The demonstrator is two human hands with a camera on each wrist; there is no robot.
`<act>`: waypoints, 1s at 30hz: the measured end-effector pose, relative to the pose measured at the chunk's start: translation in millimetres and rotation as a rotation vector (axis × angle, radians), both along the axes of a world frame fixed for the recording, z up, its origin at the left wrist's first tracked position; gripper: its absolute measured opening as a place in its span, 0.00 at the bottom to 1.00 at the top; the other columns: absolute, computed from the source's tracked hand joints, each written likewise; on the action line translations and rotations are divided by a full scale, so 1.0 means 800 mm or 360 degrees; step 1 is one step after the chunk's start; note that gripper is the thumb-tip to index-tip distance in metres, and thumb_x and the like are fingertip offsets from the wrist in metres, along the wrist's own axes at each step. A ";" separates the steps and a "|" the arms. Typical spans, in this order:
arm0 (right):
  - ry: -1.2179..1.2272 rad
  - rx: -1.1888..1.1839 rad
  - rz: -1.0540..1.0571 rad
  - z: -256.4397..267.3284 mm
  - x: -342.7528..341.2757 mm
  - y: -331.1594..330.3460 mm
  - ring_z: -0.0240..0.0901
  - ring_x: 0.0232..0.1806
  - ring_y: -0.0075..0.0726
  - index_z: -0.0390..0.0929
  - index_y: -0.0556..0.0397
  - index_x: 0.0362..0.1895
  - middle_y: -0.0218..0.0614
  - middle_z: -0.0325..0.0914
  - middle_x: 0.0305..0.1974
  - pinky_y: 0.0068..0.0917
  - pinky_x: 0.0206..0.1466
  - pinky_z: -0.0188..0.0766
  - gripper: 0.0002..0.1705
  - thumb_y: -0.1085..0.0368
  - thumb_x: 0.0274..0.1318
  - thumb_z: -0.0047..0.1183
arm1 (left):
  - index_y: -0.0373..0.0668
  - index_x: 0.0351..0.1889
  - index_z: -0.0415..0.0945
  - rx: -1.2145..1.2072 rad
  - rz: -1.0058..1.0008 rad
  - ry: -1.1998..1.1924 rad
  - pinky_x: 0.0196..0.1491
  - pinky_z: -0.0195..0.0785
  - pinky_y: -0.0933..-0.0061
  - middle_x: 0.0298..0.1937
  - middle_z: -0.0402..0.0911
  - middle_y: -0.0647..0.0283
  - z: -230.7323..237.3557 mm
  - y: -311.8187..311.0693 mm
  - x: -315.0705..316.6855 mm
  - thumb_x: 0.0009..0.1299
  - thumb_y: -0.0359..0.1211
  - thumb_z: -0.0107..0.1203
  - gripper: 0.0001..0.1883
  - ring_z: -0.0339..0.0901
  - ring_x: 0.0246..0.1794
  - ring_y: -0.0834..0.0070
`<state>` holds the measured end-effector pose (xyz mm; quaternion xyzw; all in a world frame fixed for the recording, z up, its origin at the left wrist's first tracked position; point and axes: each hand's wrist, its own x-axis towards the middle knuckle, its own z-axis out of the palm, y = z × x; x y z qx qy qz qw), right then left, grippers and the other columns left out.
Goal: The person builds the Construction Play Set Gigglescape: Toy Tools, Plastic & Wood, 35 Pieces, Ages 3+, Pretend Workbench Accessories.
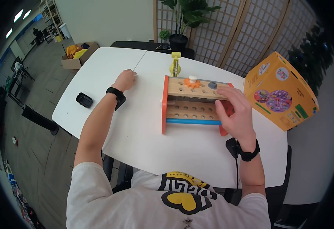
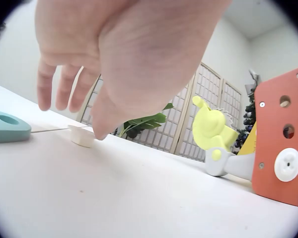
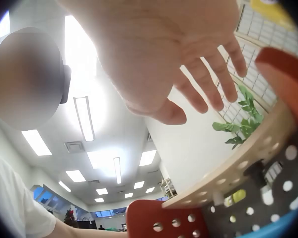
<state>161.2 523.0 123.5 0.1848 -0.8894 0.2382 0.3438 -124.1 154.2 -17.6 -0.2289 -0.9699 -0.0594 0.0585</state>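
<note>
My left hand point(image 1: 125, 80) is low over the left part of the table, fingers hanging loosely. In the left wrist view its thumb point(image 2: 100, 130) comes right at a small white piece point(image 2: 82, 137) on the tabletop. A teal flat piece with a hole point(image 2: 10, 126) lies to the left of that. My right hand point(image 1: 236, 112) is at the right end of a toy workbench point(image 1: 195, 89), its fingers extended over the upper holed board and its thumb lower down. The bench has red side panels and a blue bar. An orange gear point(image 1: 191, 83) and a grey knob point(image 1: 212, 84) sit on top.
A yellow toy part point(image 1: 175, 68) stands behind the bench. To the right is a large orange box point(image 1: 281, 91). A small black tray point(image 1: 84, 100) lies near the table's left edge. Behind the table are a potted plant point(image 1: 179, 40) and a folding screen point(image 1: 209, 34).
</note>
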 end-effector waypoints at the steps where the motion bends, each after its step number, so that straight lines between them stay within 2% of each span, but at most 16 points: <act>1: -0.0045 -0.0030 0.0035 -0.003 0.000 -0.007 0.82 0.51 0.52 0.84 0.59 0.46 0.45 0.85 0.48 0.41 0.57 0.77 0.15 0.69 0.53 0.65 | 0.36 0.53 0.84 -0.0026 -0.0012 -0.0024 0.59 0.76 0.57 0.49 0.84 0.48 0.008 0.003 0.005 0.71 0.29 0.55 0.15 0.82 0.53 0.52; 2: -0.0092 -0.0060 0.0071 -0.007 -0.002 -0.013 0.82 0.50 0.52 0.84 0.59 0.46 0.45 0.85 0.47 0.41 0.57 0.77 0.15 0.69 0.53 0.65 | 0.36 0.51 0.85 -0.0054 -0.0023 -0.0048 0.58 0.77 0.56 0.48 0.85 0.48 0.017 0.006 0.012 0.71 0.28 0.55 0.14 0.82 0.52 0.52; 5: -0.0097 -0.0034 0.0208 -0.018 -0.009 -0.030 0.83 0.48 0.50 0.83 0.59 0.46 0.45 0.85 0.45 0.39 0.53 0.79 0.14 0.69 0.56 0.64 | 0.35 0.49 0.85 0.0191 -0.0109 0.0006 0.56 0.78 0.59 0.48 0.85 0.49 0.031 0.017 0.033 0.70 0.29 0.59 0.13 0.84 0.50 0.56; 8: -0.0243 -0.0140 0.0320 -0.018 -0.013 -0.046 0.83 0.46 0.48 0.82 0.59 0.49 0.45 0.85 0.45 0.37 0.50 0.80 0.15 0.68 0.59 0.62 | 0.36 0.51 0.85 0.0894 -0.0178 -0.0169 0.55 0.80 0.64 0.49 0.86 0.51 0.088 0.049 0.085 0.67 0.29 0.64 0.14 0.85 0.49 0.63; 11: -0.0333 -0.0252 0.0405 -0.020 -0.018 -0.058 0.84 0.44 0.43 0.80 0.60 0.53 0.45 0.84 0.45 0.32 0.49 0.80 0.17 0.68 0.61 0.61 | 0.35 0.52 0.83 0.1488 -0.0426 -0.0372 0.62 0.77 0.71 0.51 0.86 0.58 0.136 0.078 0.142 0.68 0.26 0.67 0.14 0.84 0.52 0.72; 14: -0.0500 -0.0536 0.0485 -0.018 -0.026 -0.068 0.84 0.45 0.35 0.78 0.61 0.57 0.44 0.84 0.45 0.29 0.48 0.81 0.19 0.68 0.64 0.60 | 0.36 0.54 0.82 0.1654 -0.0783 -0.0376 0.64 0.76 0.71 0.54 0.85 0.59 0.165 0.095 0.185 0.65 0.21 0.68 0.18 0.83 0.54 0.72; 20: -0.0738 -0.1139 0.0701 -0.029 -0.034 -0.077 0.83 0.48 0.28 0.77 0.63 0.59 0.39 0.84 0.46 0.24 0.51 0.82 0.19 0.65 0.70 0.60 | 0.41 0.52 0.84 0.1270 -0.1132 -0.0002 0.65 0.76 0.65 0.51 0.88 0.60 0.190 0.112 0.242 0.61 0.26 0.72 0.20 0.86 0.48 0.67; 21: -0.0775 -0.1214 0.0740 -0.031 -0.034 -0.077 0.83 0.48 0.27 0.77 0.63 0.59 0.39 0.84 0.46 0.24 0.51 0.82 0.19 0.65 0.70 0.60 | 0.43 0.51 0.85 0.1291 -0.1160 0.0075 0.64 0.75 0.63 0.50 0.89 0.61 0.183 0.116 0.241 0.59 0.28 0.74 0.20 0.87 0.46 0.63; 24: -0.0946 -0.1344 0.0773 -0.032 -0.034 -0.073 0.83 0.47 0.24 0.77 0.63 0.57 0.37 0.83 0.46 0.21 0.51 0.81 0.17 0.67 0.70 0.59 | 0.43 0.51 0.85 0.1214 -0.1123 0.0115 0.62 0.76 0.63 0.50 0.89 0.61 0.173 0.118 0.241 0.60 0.29 0.74 0.20 0.87 0.46 0.62; 27: -0.1030 -0.1328 0.0750 -0.039 -0.036 -0.070 0.83 0.45 0.22 0.78 0.62 0.54 0.35 0.84 0.45 0.20 0.49 0.82 0.14 0.69 0.68 0.59 | 0.42 0.51 0.85 0.1241 -0.0989 -0.0049 0.61 0.77 0.63 0.51 0.88 0.58 0.176 0.118 0.253 0.62 0.28 0.72 0.18 0.87 0.49 0.62; 30: -0.0987 -0.1121 0.0599 -0.056 -0.040 -0.068 0.85 0.40 0.23 0.80 0.63 0.49 0.36 0.85 0.40 0.21 0.46 0.83 0.12 0.71 0.64 0.61 | 0.40 0.52 0.84 0.1443 -0.0948 0.0150 0.60 0.75 0.66 0.52 0.88 0.59 0.162 0.113 0.246 0.67 0.27 0.68 0.15 0.85 0.53 0.67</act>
